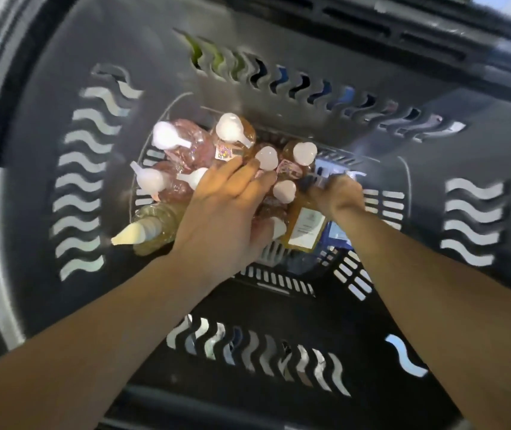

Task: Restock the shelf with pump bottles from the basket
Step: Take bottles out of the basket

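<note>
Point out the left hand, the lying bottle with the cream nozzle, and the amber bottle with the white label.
left hand [217, 212]: head view, back of hand.
cream-nozzle bottle [158, 217]: head view, clear body.
amber labelled bottle [305, 226]: head view, white label.

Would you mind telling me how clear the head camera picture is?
Head view: strong wide-angle bending of the basket walls; white pump tops blown out by glare; right hand smeared by motion blur; left hand fairly sharp.
</note>
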The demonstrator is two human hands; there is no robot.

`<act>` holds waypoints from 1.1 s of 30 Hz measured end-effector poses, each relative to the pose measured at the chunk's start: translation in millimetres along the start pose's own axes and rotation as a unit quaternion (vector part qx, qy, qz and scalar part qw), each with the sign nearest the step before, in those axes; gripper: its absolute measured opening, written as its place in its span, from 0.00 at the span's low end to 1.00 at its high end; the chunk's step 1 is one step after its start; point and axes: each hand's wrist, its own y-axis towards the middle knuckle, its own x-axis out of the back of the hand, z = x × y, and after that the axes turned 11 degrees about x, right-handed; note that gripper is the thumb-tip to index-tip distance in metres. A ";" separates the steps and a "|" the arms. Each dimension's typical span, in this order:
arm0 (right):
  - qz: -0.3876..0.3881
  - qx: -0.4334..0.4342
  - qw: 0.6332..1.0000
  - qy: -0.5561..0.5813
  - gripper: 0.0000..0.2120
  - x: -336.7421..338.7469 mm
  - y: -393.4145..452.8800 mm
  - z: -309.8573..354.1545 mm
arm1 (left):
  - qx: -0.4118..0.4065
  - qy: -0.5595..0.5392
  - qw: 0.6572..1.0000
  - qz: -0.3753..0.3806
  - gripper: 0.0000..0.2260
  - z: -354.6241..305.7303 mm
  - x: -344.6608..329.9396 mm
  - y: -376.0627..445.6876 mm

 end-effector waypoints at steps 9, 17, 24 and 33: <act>-0.119 0.128 0.979 0.104 0.14 71.5 -110.0 4.1 | 0.011 -0.021 0.999 0.045 0.28 -44.7 22.5 -22.0; -0.049 0.099 0.945 0.308 0.13 115.1 -150.8 26.9 | 0.119 -0.200 0.966 0.116 0.36 -78.5 37.0 -24.8; -0.051 -0.031 0.965 0.256 0.06 50.4 -90.4 -24.2 | 0.206 -0.248 0.942 0.090 0.36 -41.4 26.7 -16.3; -0.095 -0.060 0.992 0.055 0.33 -21.5 -54.0 -34.1 | 0.215 -0.257 0.939 0.075 0.34 -21.4 -1.0 11.0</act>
